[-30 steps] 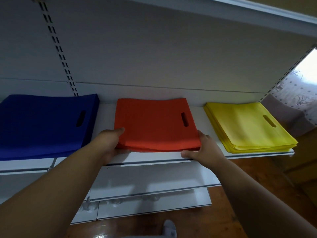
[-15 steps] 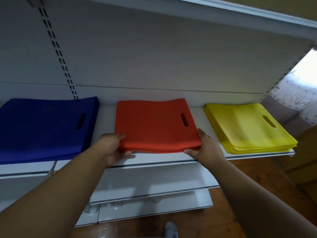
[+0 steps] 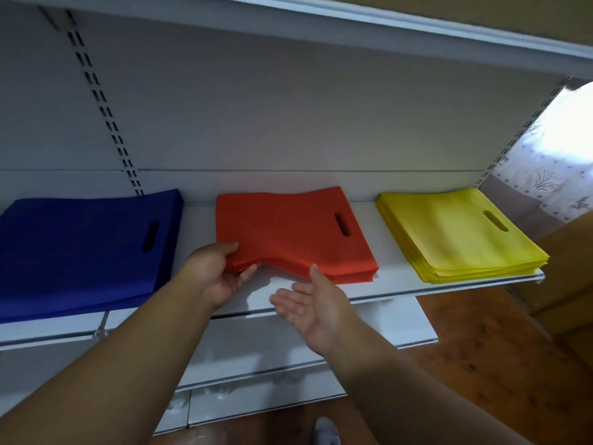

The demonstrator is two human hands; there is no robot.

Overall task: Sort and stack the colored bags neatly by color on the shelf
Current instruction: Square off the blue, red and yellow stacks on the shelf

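The white shelf [image 3: 398,289] carries three stacks in a row: the blue bag stack [image 3: 73,252] at 9 o'clock, the red bag stack [image 3: 288,232] in the middle, the yellow bag stack [image 3: 455,232] at 3 o'clock, each apart from its neighbour. The red stack lies flat with its handle slot toward 3 o'clock, and its near left corner is lifted and buckled. That corner is what the next move turns on: it sits inside the left hand [image 3: 215,274], thumb on top and fingers [image 3: 247,273] curled beneath, pinching the stack's edge. The right hand [image 3: 316,305] hovers palm up, just at 6 o'clock of the stack's near edge, its fingers spread and holding nothing. Sliding it under at 12 o'clock would likely let both hands square the stack.
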